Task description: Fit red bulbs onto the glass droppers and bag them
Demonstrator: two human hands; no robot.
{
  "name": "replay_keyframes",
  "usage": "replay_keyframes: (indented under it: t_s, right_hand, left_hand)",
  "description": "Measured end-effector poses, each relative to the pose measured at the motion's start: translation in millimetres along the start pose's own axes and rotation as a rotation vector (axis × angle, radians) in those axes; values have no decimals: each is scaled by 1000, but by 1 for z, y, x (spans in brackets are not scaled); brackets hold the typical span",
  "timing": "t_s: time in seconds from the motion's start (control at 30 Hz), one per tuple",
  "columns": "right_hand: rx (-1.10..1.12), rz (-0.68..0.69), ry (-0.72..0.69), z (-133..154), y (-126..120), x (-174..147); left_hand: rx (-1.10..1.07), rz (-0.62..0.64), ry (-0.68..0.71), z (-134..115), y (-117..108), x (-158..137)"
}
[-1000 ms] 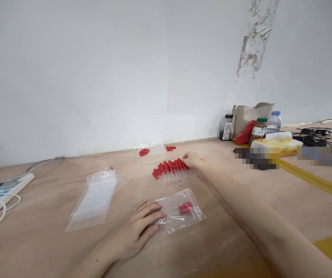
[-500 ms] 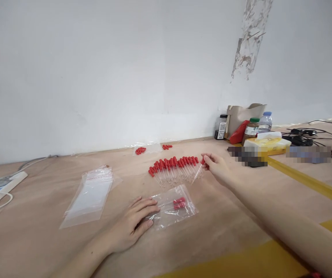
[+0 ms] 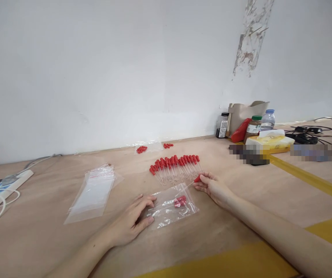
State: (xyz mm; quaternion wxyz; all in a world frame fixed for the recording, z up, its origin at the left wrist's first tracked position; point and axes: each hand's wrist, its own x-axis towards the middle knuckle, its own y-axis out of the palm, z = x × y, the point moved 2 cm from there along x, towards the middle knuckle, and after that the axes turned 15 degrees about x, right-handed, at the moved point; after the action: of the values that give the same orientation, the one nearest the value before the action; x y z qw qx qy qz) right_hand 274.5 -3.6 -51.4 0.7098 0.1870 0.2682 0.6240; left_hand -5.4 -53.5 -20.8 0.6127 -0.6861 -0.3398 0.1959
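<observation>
Two bare hands work above a brown-covered table. The right hand pinches one dropper by its red bulb between thumb and fingers, the clear tube directed at the right edge of a zip bag; whether its tip lies inside or above cannot be told. The left hand, thumb and fingers apart, rests at the bag's left edge. A row of droppers lies between the bag and the table's far edge; stacked bags lie toward its left edge.
</observation>
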Motion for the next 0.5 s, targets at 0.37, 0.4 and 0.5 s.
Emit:
replay_keyframes:
  t_s: [0.37,0.4,0.5]
  right_hand:
    - [-653,340,-227,-13,9,-8]
    - [-661,348,-240,-15,10,-8]
    - [-623,383,-217,-20,13,-9]
  left_hand:
    - [24,13,-19,1,-1,0]
    - [30,16,-27,1,0,-1]
    - [39,26,-42,3,1,-2]
